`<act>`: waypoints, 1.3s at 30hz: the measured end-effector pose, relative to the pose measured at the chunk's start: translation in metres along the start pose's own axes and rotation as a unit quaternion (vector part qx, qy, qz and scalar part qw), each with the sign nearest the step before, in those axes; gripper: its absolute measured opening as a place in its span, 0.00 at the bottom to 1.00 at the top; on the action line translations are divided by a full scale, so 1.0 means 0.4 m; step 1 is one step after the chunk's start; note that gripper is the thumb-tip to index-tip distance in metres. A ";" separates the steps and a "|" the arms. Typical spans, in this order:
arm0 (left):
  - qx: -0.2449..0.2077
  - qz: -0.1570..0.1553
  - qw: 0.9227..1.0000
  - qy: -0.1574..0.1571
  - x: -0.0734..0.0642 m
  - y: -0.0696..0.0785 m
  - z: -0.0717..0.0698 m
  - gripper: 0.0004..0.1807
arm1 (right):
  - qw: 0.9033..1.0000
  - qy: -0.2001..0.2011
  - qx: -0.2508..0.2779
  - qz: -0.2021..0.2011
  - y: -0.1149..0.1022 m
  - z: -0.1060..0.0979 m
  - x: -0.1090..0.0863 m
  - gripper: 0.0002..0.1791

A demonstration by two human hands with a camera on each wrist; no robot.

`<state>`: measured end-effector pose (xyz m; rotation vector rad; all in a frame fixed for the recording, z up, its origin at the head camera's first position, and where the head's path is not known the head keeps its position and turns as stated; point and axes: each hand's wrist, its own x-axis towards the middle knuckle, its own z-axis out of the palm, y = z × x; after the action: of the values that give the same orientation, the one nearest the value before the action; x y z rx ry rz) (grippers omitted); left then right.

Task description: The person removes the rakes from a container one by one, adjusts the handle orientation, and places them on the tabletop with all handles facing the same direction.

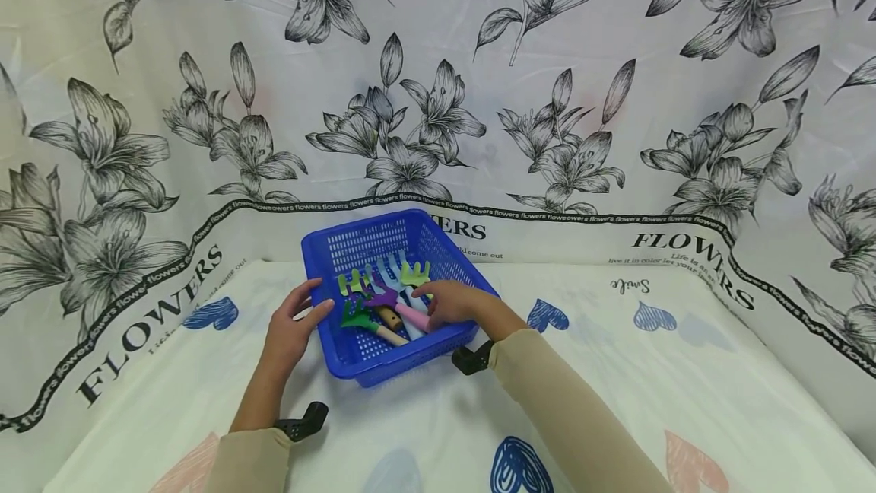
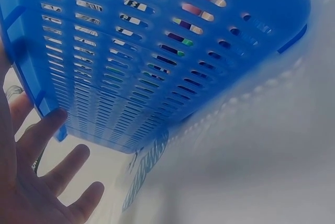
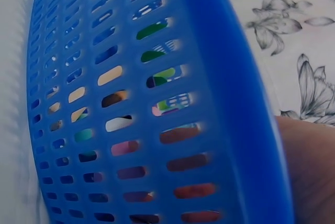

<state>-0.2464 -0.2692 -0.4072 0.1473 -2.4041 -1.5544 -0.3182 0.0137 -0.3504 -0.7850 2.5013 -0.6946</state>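
A blue plastic basket [image 1: 341, 362] with slotted walls holds several small toy garden tools. My left hand [image 1: 290, 329] holds its left rim, thumb over the top; in the left wrist view the other fingers [image 2: 68, 166] spread outside the wall. My right hand [image 1: 455, 303] reaches over the right rim and grips the pink handle of a purple garden fork [image 1: 383, 297]; its fingertips are partly hidden. Beside that fork lie a green rake [image 1: 356, 316] with a pale handle, yellow-green forks [image 1: 414, 274] and a light-blue fork [image 1: 388, 271]. The right wrist view shows mostly the basket wall [image 3: 141, 77].
The basket sits on a white cloth [image 1: 616, 409] printed with hearts. Behind and at both sides hangs a white curtain [image 1: 438, 36] with black flower drawings and lettering. Black wrist mounts [image 1: 304, 422] are worn at both wrists.
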 end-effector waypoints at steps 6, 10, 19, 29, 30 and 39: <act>-0.002 0.001 1.000 0.002 -0.001 -0.005 -0.001 0.41 | 0.999 0.007 -0.033 -0.005 0.002 0.003 0.004 0.32; 0.001 -0.004 1.000 0.003 -0.003 -0.010 -0.002 0.41 | 0.999 0.006 -0.041 -0.001 -0.003 0.004 0.002 0.29; -0.003 0.001 1.000 0.001 0.001 -0.005 -0.004 0.41 | 0.998 0.044 -0.035 -0.014 0.001 0.004 0.001 0.26; 0.005 0.000 1.000 0.000 0.006 -0.004 -0.002 0.42 | 0.989 0.135 0.043 -0.035 0.011 0.005 -0.013 0.16; 0.006 0.001 1.000 0.000 0.007 -0.004 -0.002 0.42 | 0.987 0.148 0.043 -0.038 0.011 0.004 -0.016 0.13; 0.001 0.003 1.000 -0.002 0.007 -0.010 0.003 0.41 | 0.970 0.220 0.082 -0.069 0.025 -0.003 -0.031 0.07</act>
<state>-0.2495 -0.2704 -0.4110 0.1366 -2.4061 -1.5517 -0.3136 0.0287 -0.3523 -0.8218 2.7406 -1.2254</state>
